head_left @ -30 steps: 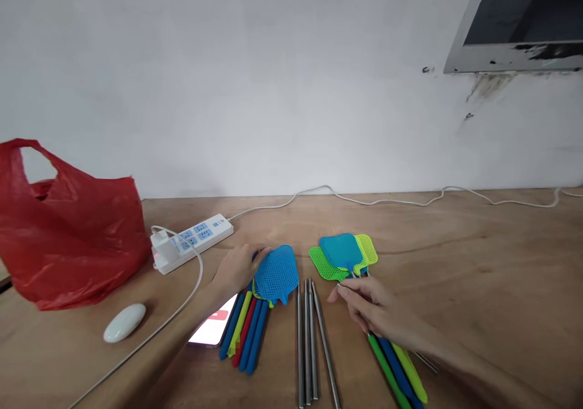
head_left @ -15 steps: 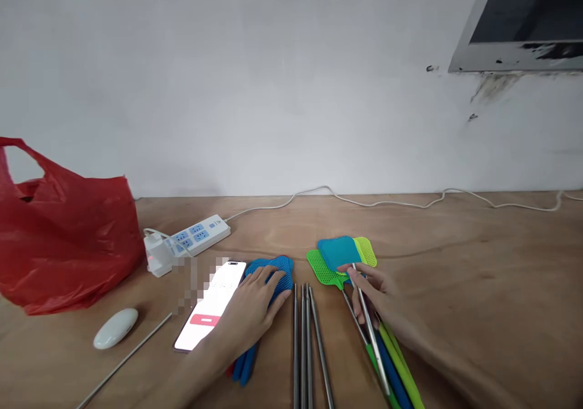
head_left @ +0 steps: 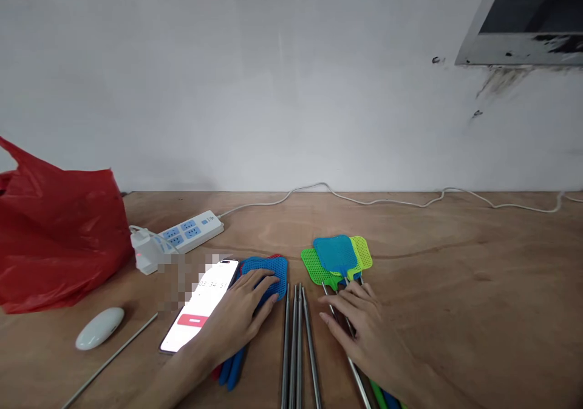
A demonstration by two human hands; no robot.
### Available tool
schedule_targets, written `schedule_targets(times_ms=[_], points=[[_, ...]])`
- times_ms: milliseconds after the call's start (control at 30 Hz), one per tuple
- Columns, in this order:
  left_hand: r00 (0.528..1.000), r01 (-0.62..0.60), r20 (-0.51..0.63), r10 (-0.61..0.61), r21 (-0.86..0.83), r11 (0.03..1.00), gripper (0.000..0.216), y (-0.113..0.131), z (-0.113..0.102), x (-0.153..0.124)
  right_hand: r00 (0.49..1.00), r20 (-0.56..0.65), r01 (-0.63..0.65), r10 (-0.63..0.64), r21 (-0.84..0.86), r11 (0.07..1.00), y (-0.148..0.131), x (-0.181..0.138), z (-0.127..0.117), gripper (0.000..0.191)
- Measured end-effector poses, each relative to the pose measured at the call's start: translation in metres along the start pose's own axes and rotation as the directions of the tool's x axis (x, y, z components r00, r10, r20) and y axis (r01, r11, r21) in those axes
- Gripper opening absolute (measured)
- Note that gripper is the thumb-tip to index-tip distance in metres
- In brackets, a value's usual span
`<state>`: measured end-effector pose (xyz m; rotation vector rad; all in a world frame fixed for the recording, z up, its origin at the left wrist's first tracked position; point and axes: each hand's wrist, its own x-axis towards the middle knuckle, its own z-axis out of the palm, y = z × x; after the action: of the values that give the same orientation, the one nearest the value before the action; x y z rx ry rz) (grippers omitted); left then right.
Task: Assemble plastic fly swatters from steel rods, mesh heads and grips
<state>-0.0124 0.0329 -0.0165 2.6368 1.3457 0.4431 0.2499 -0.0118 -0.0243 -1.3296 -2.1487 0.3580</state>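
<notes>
My left hand (head_left: 239,321) lies flat on a blue mesh swatter head (head_left: 272,270) and on the coloured handles (head_left: 230,369) under it. My right hand (head_left: 364,330) rests palm down, fingers spread, on the metal shafts (head_left: 356,375) of the assembled swatters. Their teal and green heads (head_left: 337,254) fan out just beyond its fingertips. Several loose metal rods (head_left: 296,348) lie side by side between my two hands.
A lit phone (head_left: 200,304) lies left of my left hand. Behind it sits a white power strip (head_left: 182,235) with a plugged charger and cable. A white oval object (head_left: 99,327) and a red plastic bag (head_left: 54,239) are at the left. A white cord (head_left: 387,201) runs along the wall.
My left hand set the blue head down and flattened onto it. My right hand lowered the metal shaft it held and now lies flat on the swatter shafts. The view shifted slightly right.
</notes>
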Motion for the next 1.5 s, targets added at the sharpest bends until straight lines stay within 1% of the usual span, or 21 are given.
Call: schedule_targets(times_ms=[67, 167, 300, 433, 567, 633, 767, 967, 1100, 1200, 1267, 1300, 1400, 1500], points=[[1.000, -0.005, -0.021, 0.005, -0.011, 1.000, 0.032, -0.002, 0.001, -0.002, 0.999, 0.028, 0.027, -0.025, -0.063, 0.998, -0.003, -0.001, 0.003, 0.021], [0.998, -0.029, -0.048, 0.028, -0.022, 0.999, 0.031, -0.004, 0.004, -0.004, 0.998, 0.015, 0.058, -0.056, -0.123, 0.991, -0.003, -0.003, 0.009, 0.024], [0.995, -0.050, -0.091, 0.048, -0.020, 0.999, 0.030, -0.006, 0.008, -0.006, 0.991, -0.068, 0.101, -0.112, -0.143, 0.984, 0.000, -0.003, 0.011, 0.021], [0.993, -0.059, -0.102, 0.057, -0.023, 0.998, 0.027, -0.007, 0.011, -0.007, 0.971, -0.185, 0.119, -0.153, -0.184, 0.976, 0.009, 0.003, 0.004, 0.014], [0.994, -0.060, -0.088, 0.058, -0.020, 0.998, 0.028, -0.006, 0.011, -0.007, 0.963, -0.221, 0.112, -0.155, -0.194, 0.975, 0.027, 0.008, -0.006, 0.010], [0.995, -0.063, -0.075, 0.061, -0.029, 0.998, 0.028, -0.005, 0.011, -0.005, 0.973, -0.205, 0.075, -0.106, -0.152, 0.986, 0.034, 0.009, -0.010, 0.009], [0.996, -0.068, -0.065, 0.065, -0.050, 0.996, 0.028, -0.003, 0.011, -0.005, 0.988, -0.152, -0.011, -0.006, -0.116, 0.993, 0.040, 0.008, -0.013, 0.015], [0.996, -0.060, -0.066, 0.056, -0.062, 0.996, 0.028, -0.002, 0.012, -0.008, 0.994, -0.104, -0.031, 0.019, -0.110, 0.993, 0.040, 0.007, -0.008, 0.016], [0.996, -0.063, -0.066, 0.058, -0.081, 0.995, 0.027, -0.002, 0.009, -0.007, 0.992, -0.099, -0.088, 0.073, -0.148, 0.985, 0.044, 0.009, -0.011, 0.022], [0.995, -0.064, -0.081, 0.055, -0.101, 0.993, 0.025, 0.000, 0.004, -0.006, 0.978, -0.123, -0.193, 0.168, -0.227, 0.955, 0.051, 0.012, -0.018, 0.017], [0.993, -0.074, -0.104, 0.062, -0.109, 0.991, 0.023, 0.001, 0.002, -0.006, 0.958, -0.138, -0.281, 0.251, -0.290, 0.915, 0.056, 0.014, -0.024, 0.009], [0.991, -0.082, -0.118, 0.069, -0.112, 0.990, 0.022, 0.002, 0.001, -0.006, 0.947, -0.138, -0.319, 0.290, -0.315, 0.894, 0.059, 0.015, -0.027, 0.008], [0.984, -0.102, -0.161, 0.082, -0.120, 0.988, 0.020, 0.005, -0.002, -0.007, 0.919, -0.104, -0.392, 0.381, -0.359, 0.847, 0.066, 0.016, -0.032, 0.015], [0.980, -0.109, -0.180, 0.086, -0.122, 0.986, 0.020, 0.006, -0.002, -0.008, 0.902, -0.056, -0.418, 0.429, -0.364, 0.832, 0.069, 0.016, -0.032, 0.018]])
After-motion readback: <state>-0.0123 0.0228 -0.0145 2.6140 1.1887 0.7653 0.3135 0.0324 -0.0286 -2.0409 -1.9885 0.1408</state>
